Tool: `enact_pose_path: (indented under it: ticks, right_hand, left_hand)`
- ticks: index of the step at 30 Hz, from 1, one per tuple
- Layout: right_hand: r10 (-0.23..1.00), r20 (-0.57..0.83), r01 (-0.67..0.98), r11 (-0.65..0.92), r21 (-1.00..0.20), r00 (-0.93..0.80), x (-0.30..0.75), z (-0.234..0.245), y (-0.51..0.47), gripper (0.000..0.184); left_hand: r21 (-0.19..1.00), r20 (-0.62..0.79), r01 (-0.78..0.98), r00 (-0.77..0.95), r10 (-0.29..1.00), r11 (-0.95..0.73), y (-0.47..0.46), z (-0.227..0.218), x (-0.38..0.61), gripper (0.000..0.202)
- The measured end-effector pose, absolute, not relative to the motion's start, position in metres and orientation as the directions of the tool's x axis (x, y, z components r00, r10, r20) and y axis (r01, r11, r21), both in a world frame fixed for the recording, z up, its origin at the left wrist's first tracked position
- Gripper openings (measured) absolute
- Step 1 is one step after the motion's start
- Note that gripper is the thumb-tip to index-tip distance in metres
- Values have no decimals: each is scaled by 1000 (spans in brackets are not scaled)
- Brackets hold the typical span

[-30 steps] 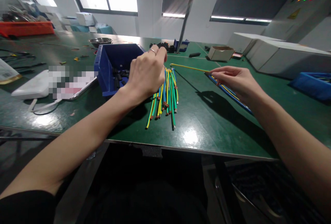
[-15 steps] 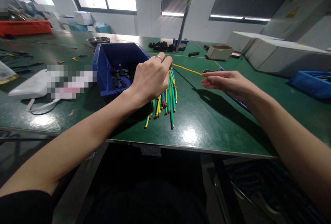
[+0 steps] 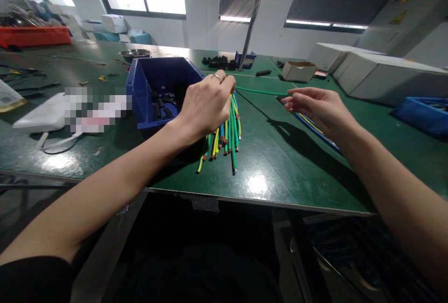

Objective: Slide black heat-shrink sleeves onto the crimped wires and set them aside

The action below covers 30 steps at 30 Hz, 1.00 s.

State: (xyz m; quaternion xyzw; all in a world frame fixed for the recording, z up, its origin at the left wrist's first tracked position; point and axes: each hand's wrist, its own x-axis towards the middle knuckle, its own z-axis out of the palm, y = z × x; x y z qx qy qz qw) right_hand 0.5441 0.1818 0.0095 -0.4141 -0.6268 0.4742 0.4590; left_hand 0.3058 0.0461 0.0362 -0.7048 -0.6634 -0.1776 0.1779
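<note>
Two bare forearms are reaching out over the near edge of the green worktop [image 3: 273, 172]. Just past that edge, a bundle of green-yellow and blue wires [image 3: 226, 137] is lying fanned out, its stripped copper ends pointing toward the person. The left hand [image 3: 206, 102] is resting over the far end of this bundle, fingers curled down and pinching one end of a single green wire [image 3: 261, 92]; a ring is showing on one finger. That wire is stretching level across the gap, off the worktop, to the right hand [image 3: 315, 107], which is gripping its other end between thumb and fingertips with the remaining fingers loosely extended. Under the right hand and wrist, a second small group of blue and yellow wires [image 3: 315, 130] is lying slantwise on the worktop.

Just left of the left hand, a blue bin [image 3: 147, 91] is standing with short black pieces in it. Farther left, a white device [image 3: 45, 116] with a cable is lying flat. Beyond the hands, a small cardboard box [image 3: 297, 71], a metal bowl [image 3: 135, 54] and a heap of black parts [image 3: 219, 63] are sitting well apart, with a blue tray [image 3: 420, 114] off to the right.
</note>
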Motion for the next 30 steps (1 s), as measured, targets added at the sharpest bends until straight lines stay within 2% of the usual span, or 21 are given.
enact_pose_path:
  ticks: [3, 9, 15, 19, 22, 26, 30]
  right_hand:
    - [960, 181, 77, 201, -976, -212, 546, 10, 184, 5]
    - [965, 147, 182, 188, -965, -218, 553, 11, 187, 3]
    - [958, 113, 284, 189, -940, -263, 555, 9, 190, 8]
    - [958, 73, 399, 184, -898, -277, 554, 10, 191, 11]
    - [945, 52, 427, 194, -883, -322, 556, 9, 193, 13]
    - [915, -30, 432, 160, -887, -402, 559, 7, 196, 18]
    - [863, -151, 392, 59, -918, -483, 556, 4, 194, 20]
  left_hand:
    - [-8, 475, 999, 49, 879, -52, 46, 37, 306, 35]
    - [-33, 511, 995, 93, 854, -89, 48, 33, 303, 33]
    - [-65, 590, 990, 141, 795, -127, 54, 26, 298, 29]
    - [-70, 599, 989, 149, 787, -134, 55, 25, 298, 27]
    - [-77, 598, 988, 155, 787, -136, 55, 25, 298, 27]
    - [-108, 599, 983, 184, 779, -149, 57, 23, 298, 26]
    - [-131, 601, 978, 209, 772, -163, 58, 21, 298, 26]
